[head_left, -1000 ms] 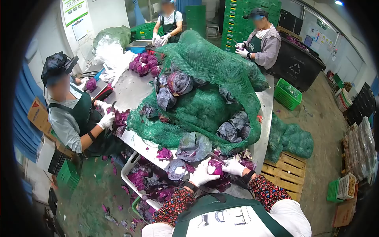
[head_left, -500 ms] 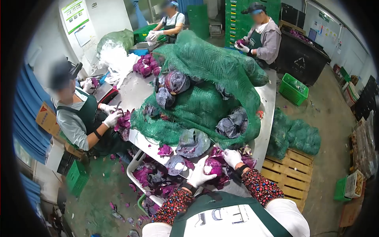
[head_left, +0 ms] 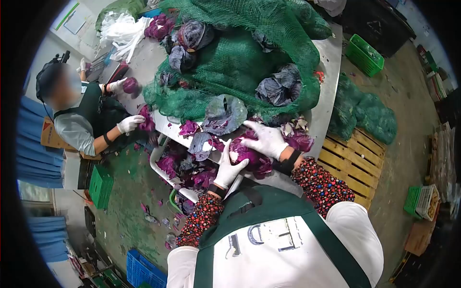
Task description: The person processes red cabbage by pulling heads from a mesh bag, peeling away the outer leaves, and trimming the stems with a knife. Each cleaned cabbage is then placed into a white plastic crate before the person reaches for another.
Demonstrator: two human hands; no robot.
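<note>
A peeled red cabbage (head_left: 243,152) sits at the near edge of the metal table, between my two gloved hands. My left hand (head_left: 229,169) cups its left side, thumb and fingers apart around it. Lying over its upper right side, my right hand (head_left: 267,140) grips it with fingers spread. Loose purple leaves (head_left: 261,165) lie under and beside the cabbage. Just beyond my hands is a large grey-purple outer leaf (head_left: 224,115), with a smaller leaf (head_left: 200,147) to its left.
A green mesh sack (head_left: 225,79) of cabbages covers much of the metal table (head_left: 329,62). Below its near left edge stands a white crate (head_left: 161,170) of leaves. At the left, a co-worker (head_left: 79,122) handles cabbage. A wooden pallet (head_left: 353,161) lies on the right.
My right hand has moved left from the loose leaves onto the cabbage. The view has tipped downward. The co-worker at the left has moved one hand away, now holding a cabbage.
</note>
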